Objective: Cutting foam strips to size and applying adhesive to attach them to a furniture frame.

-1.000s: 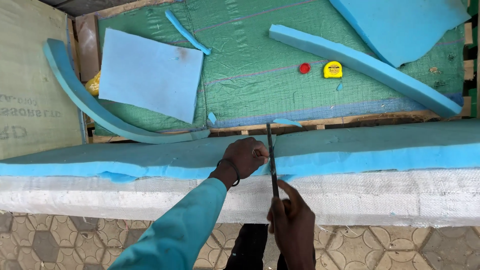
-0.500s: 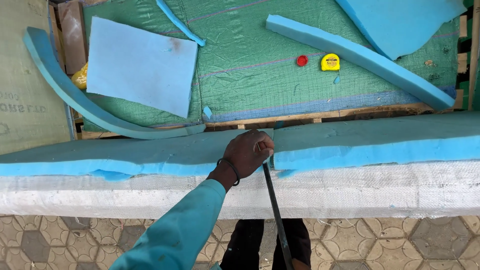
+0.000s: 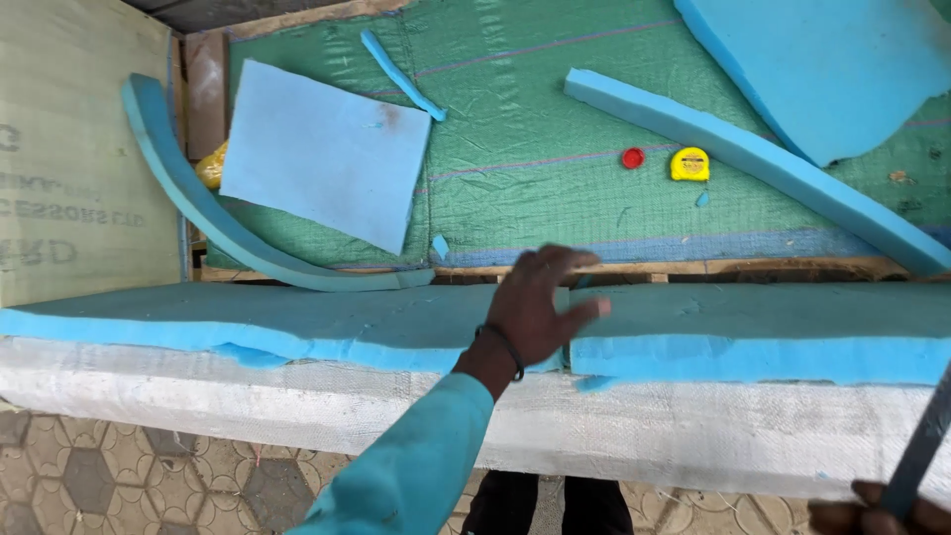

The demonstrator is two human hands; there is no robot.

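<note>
A long slab of blue foam (image 3: pixel 297 322) lies across a white woven-covered block (image 3: pixel 248 406) in front of me. A cut runs through the slab near its middle. My left hand (image 3: pixel 540 302), in a teal sleeve with a dark wristband, hovers over the foam beside the cut with fingers spread, holding nothing. My right hand (image 3: pixel 872 515) shows only at the bottom right corner, gripping a dark thin blade (image 3: pixel 921 451) that points up and away from the foam.
Beyond the slab a green woven sheet (image 3: pixel 555 129) carries a blue foam rectangle (image 3: pixel 322 154), curved foam strips (image 3: pixel 188 213), a long foam strip (image 3: pixel 753 149), a yellow tape measure (image 3: pixel 689 163) and a red cap (image 3: pixel 633 158). Patterned tiles (image 3: pixel 119 476) below.
The blade has left the cut and swung down to the right with my right hand. My left hand has lifted off the foam and spread its fingers.
</note>
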